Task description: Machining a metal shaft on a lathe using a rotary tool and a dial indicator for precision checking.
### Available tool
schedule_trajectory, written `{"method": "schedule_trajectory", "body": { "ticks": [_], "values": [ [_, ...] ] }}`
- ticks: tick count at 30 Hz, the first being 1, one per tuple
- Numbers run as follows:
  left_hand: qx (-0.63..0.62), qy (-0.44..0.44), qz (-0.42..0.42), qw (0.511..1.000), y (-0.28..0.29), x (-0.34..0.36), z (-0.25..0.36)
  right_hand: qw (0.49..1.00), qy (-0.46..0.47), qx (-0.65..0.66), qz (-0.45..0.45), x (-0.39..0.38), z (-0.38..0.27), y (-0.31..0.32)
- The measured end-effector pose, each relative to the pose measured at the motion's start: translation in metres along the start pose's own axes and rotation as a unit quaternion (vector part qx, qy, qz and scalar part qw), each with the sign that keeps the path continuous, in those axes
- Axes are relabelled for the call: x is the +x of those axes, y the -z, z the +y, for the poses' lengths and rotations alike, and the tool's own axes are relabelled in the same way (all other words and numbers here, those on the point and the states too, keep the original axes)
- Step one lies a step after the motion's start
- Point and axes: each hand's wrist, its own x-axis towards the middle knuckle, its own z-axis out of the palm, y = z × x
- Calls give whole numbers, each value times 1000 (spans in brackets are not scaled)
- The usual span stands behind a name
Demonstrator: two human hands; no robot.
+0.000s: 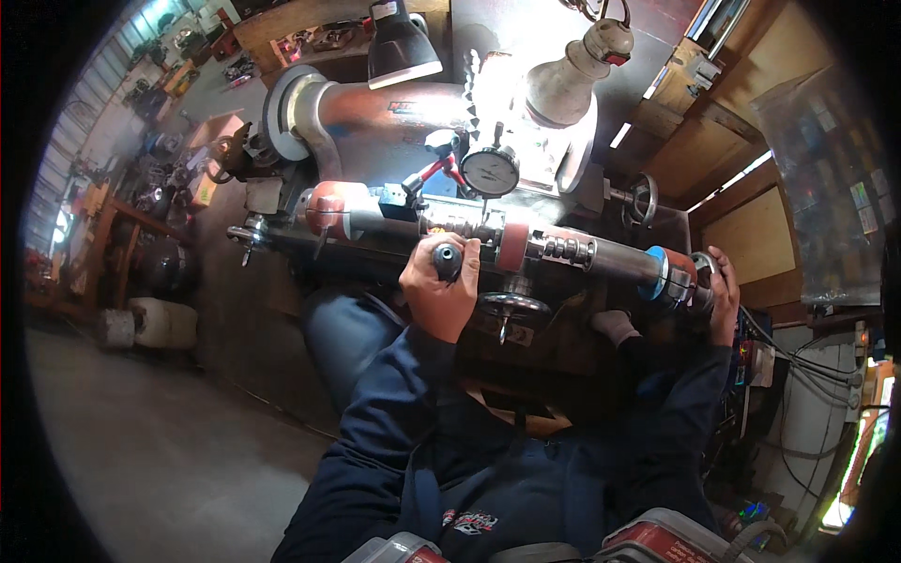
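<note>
A metal shaft with lobes, looking like a camshaft (568, 250), lies across a grinding machine. My left hand (441, 296) is closed round a black round handle (448, 262), seen end-on with a hole in its middle. The tool's far end is hidden behind my fist, close to the shaft. My right hand (723, 296) curls round a metal handwheel (700, 272) at the right end fitting, beside a blue and orange collar (662, 267). Over the shaft stands a dial gauge (490, 173), its stem pointing down, with a red jointed arm (430, 174) next to it.
A black lamp (399, 47) and a pale machine head (563, 89) stand behind the shaft. One handwheel (514, 305) juts out below it; another (248, 235) is at the left. Cables (817, 366) hang at the right. A plastic can (164, 322) sits on the left floor.
</note>
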Motion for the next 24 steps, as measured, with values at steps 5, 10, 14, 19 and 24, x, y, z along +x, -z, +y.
{"method": "schedule_trajectory", "body": {
  "ticks": [5,10,14,19,24],
  "values": [
    [23,-105,-55,993,-3,8,2,996,78,-8,33,-20,3,-1],
    [27,-72,-55,996,-7,9,1,993,105,-40,46,-32,3,0],
    [25,-105,-63,992,-8,7,1,991,121,-37,52,-37,4,-2],
    [32,-116,-55,991,-7,4,0,991,113,-16,65,-41,6,-3],
    [25,-89,-51,994,-6,2,0,991,121,-24,56,-42,3,-2]
  ]
}}
